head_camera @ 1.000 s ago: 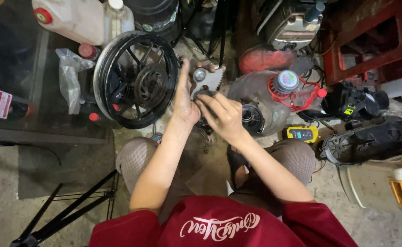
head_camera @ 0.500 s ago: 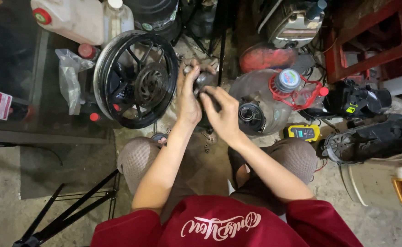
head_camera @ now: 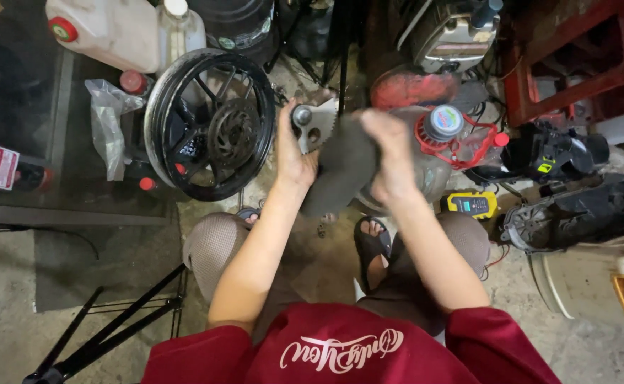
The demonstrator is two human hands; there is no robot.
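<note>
My left hand (head_camera: 292, 153) grips a grey metal engine part (head_camera: 317, 122) with a round boss and toothed edge, held up in front of me. My right hand (head_camera: 389, 153), blurred by motion, holds a dark grey rag (head_camera: 340, 171) that drapes against the metal part. Both hands are raised above my knees, between a black motorcycle wheel (head_camera: 209, 124) on the left and a clear plastic jug with a red cap ring (head_camera: 448, 139) on the right.
A white canister (head_camera: 106, 28) and plastic bag (head_camera: 106, 117) lie at the upper left. A yellow meter (head_camera: 472, 205), black engine covers (head_camera: 575, 206) and a red crate (head_camera: 575, 57) crowd the right. A black folding stand (head_camera: 106, 334) lies at the lower left.
The hands have lifted and spread a little. The dark rag has come up into my right hand against the metal part, and the right hand is now moving fast.
</note>
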